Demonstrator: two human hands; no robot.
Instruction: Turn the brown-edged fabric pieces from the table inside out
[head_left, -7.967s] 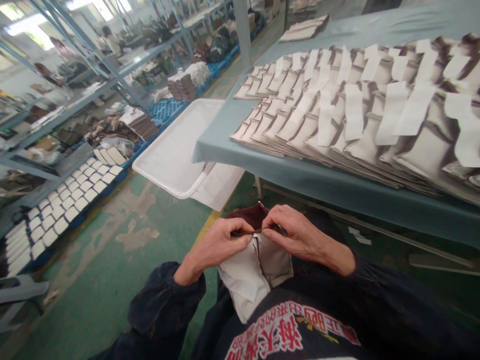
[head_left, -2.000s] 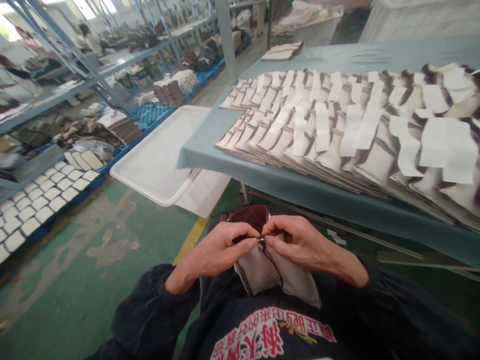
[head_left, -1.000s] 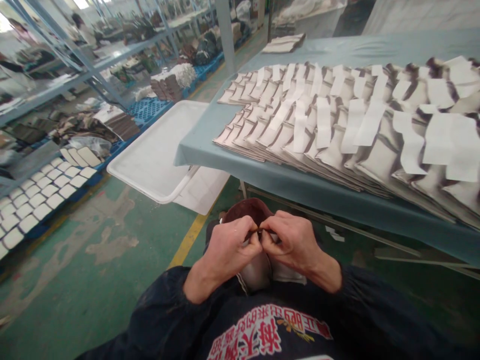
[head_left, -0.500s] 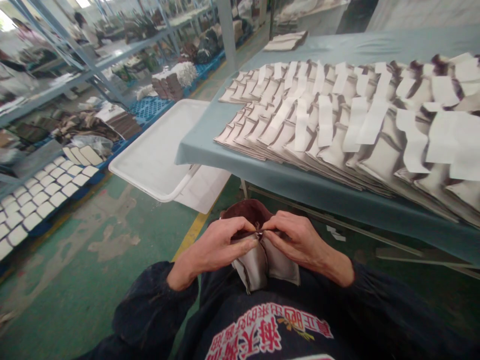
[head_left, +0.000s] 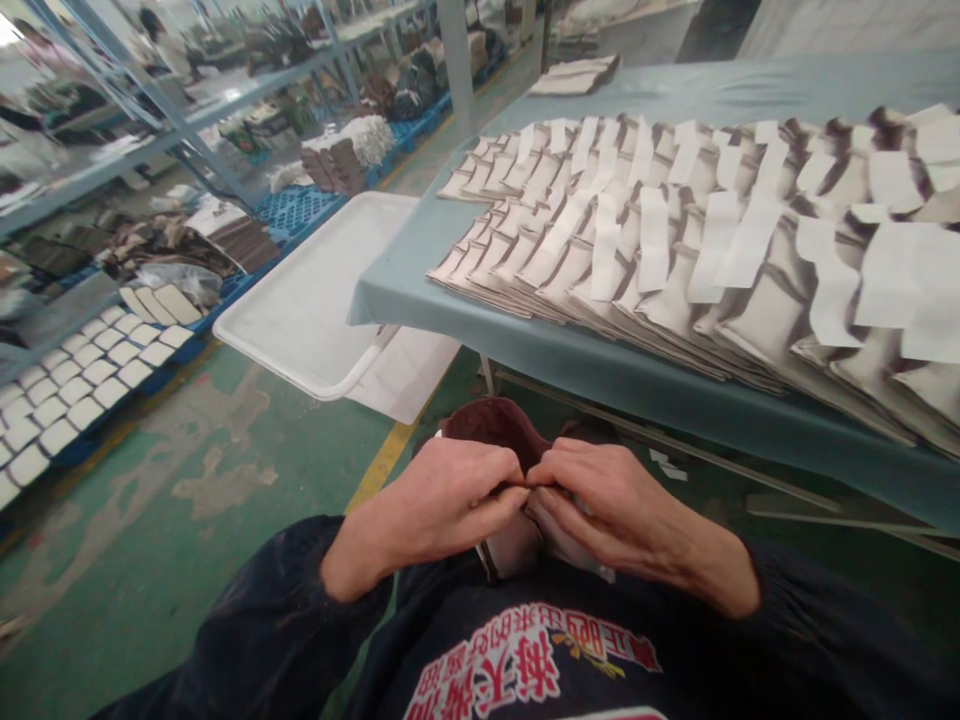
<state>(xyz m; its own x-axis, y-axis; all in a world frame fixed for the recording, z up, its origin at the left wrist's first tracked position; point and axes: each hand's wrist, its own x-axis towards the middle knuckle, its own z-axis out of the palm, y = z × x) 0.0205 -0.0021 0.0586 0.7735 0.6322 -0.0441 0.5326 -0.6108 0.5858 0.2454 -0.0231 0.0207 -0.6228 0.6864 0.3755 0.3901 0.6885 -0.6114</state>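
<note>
One left hand (head_left: pixel 431 500), one right hand (head_left: pixel 634 510), one cloth piece (head_left: pixel 513 550); one table (head_left: pixel 510 340), two rows of pieces (head_left: pixel 677 290), over ten slips (head_left: pixel 654 240).

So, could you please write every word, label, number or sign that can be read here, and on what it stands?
"海天": large red characters on the dark apron; those following are too blurred to quote.
"出来的好": smaller line, same apron; its ends are too blurred.
White slips on the pale pieces: no readable text.
Held piece: no readable text.
</note>
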